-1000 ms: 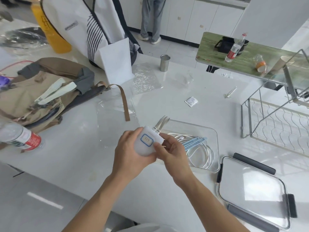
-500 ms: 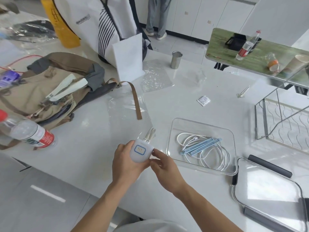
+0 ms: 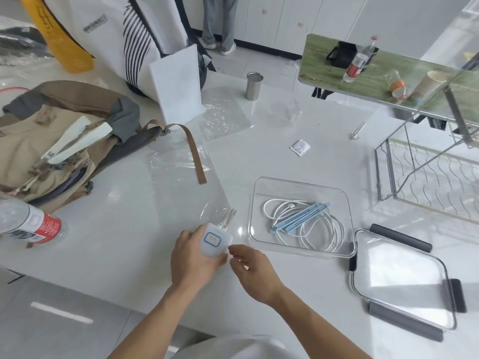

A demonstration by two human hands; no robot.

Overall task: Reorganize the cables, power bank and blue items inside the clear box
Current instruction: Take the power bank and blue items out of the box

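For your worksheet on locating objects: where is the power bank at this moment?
In the head view, the power bank is held in the left hand above the white table, just left of the clear box.

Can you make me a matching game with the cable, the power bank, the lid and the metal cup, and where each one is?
Things:
1. white cable
2. power bank
3. lid
4. metal cup

Places:
A. in the left hand
B. coiled inside the clear box
C. standing at the table's far edge
D. lying flat to the right of the box

Pairs: 1-B, 2-A, 3-D, 4-C
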